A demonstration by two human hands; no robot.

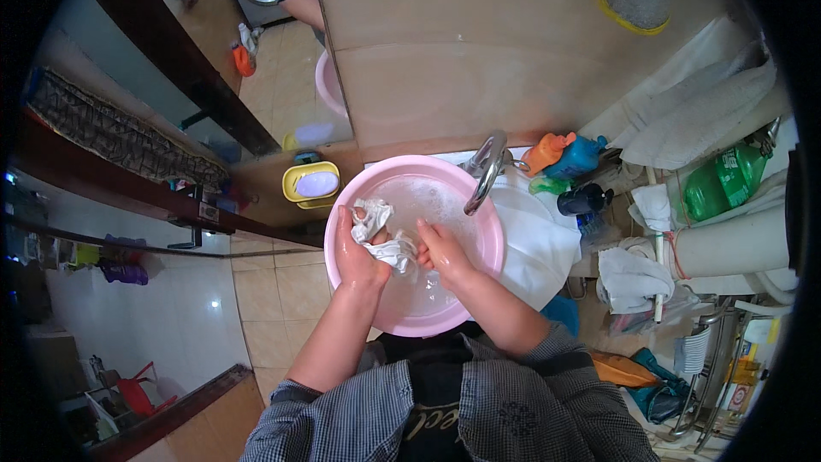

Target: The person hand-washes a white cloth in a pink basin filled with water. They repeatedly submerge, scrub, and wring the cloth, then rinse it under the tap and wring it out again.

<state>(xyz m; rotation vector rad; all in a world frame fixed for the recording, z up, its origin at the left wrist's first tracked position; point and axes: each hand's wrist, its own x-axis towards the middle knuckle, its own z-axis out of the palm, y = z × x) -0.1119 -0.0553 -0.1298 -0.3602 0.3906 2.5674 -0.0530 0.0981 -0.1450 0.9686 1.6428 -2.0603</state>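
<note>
A round pink plastic basin holds cloudy, sudsy water. Over its left half, my left hand is closed around part of a wet white cloth, which is bunched and twisted across the palm and fingers. My right hand is just right of the cloth's end, with its fingers curled and the thumb up; whether it pinches a bit of the cloth cannot be told. A chrome faucet arches over the basin's upper right rim.
The basin stands on a white sink. A yellow soap dish with a pale purple soap bar is at the upper left. Orange and blue bottles and a dark bottle stand right of the faucet. White cloths hang farther right.
</note>
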